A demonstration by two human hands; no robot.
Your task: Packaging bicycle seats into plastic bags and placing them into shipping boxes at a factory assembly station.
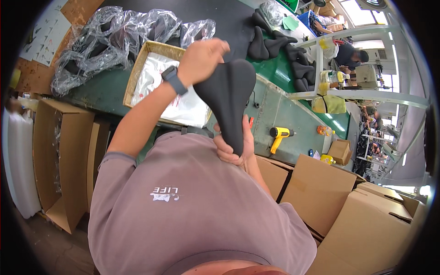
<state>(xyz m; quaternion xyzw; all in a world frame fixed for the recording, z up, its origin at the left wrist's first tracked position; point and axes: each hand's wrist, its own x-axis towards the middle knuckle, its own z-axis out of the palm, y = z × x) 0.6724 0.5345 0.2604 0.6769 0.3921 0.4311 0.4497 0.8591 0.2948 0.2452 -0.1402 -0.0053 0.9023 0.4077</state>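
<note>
A black bicycle saddle point(227, 89) is held up in front of my chest, wide end away from me. My right hand point(231, 146) wraps round its narrow nose, fingers and thumb on opposite sides. My left hand point(201, 59), with a dark watch on the wrist, is at the left edge of the wide end. Its fingers are curled together; whether they grip anything is hidden. Below my left forearm, a shallow cardboard box point(134, 82) holds a stack of clear and white plastic bags point(185, 110).
Several saddles wrapped in clear plastic point(123, 36) lie at the back left. More bare black saddles point(300, 64) sit at the back right. A yellow and black power tool point(279, 136) rests on the green bench point(266, 112). Large cardboard boxes point(318, 190) stand right and left. People work farther off.
</note>
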